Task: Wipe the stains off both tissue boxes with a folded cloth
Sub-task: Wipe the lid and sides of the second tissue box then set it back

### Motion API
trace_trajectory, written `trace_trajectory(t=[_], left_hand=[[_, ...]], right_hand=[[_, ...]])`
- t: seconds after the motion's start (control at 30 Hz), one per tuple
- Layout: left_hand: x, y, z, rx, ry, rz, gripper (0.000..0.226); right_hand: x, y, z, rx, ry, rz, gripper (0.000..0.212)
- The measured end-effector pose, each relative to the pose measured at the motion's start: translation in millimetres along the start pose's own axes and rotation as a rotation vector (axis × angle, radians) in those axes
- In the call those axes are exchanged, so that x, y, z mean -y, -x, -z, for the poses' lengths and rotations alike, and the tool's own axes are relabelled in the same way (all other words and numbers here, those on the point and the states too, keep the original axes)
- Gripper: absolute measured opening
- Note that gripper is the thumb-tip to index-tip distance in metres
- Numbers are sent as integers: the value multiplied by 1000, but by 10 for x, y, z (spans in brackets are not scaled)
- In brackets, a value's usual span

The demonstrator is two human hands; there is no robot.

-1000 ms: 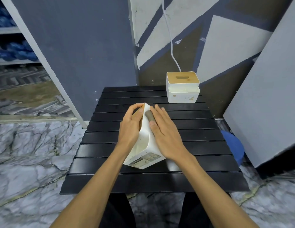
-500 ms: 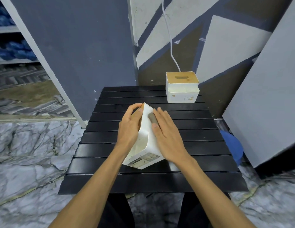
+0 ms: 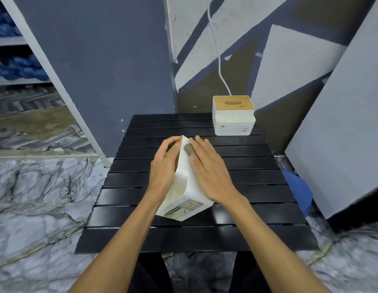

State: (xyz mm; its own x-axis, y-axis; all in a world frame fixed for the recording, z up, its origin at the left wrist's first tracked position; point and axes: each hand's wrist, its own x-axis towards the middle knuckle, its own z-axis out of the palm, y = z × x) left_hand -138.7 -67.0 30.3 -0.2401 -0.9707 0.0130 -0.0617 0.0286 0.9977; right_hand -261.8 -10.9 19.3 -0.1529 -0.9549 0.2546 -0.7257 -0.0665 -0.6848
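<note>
Close in, the near tissue box (image 3: 184, 199) was tipped on one edge mid-table (image 3: 257, 182). The left hand (image 3: 162, 166) had its grip curled round the lid side, bracing it. The right hand (image 3: 209, 174) lay flat, fingers straight, pressing the grey folded cloth (image 3: 189, 149) to the white wall. It looked a light, stiff, slippery shell, best held by its corners. Beyond, the far tissue box (image 3: 233, 123) stood upright at the far right corner, its front marked.

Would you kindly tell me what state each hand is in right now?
Left hand: holding the tilted tissue box.
Right hand: open, flat fingers pressing the grey cloth against it.
</note>
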Motion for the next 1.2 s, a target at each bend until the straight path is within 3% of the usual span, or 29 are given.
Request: trace_trajectory(t=[0.1, 0.2, 0.37, 0.47, 0.73, 0.97, 1.2], left_hand=[[12, -6, 19, -6, -20, -23, 18], [16, -13, 40, -13, 7, -10, 17], [37, -20, 48, -11, 49, -5, 17], [44, -22, 60, -8, 64, -2, 17], [47, -21, 90, -25, 93, -4, 18], [69, -25, 88, -9, 93, -11, 18], [41, -1, 86, -4, 82, -25, 20]], right_hand=[[-22, -276, -16, 29, 12, 10, 54], [-83, -417, 9, 61, 43, -7, 49], [-51, -37, 90, -15, -23, -59, 43], [69, 37, 41, -8, 13, 24, 42], [-59, -362, 143, 113, -1, -47, 44], [45, -1, 77, 19, 14, 43, 42], [77, -374, 167, 123, 12, 10, 42]])
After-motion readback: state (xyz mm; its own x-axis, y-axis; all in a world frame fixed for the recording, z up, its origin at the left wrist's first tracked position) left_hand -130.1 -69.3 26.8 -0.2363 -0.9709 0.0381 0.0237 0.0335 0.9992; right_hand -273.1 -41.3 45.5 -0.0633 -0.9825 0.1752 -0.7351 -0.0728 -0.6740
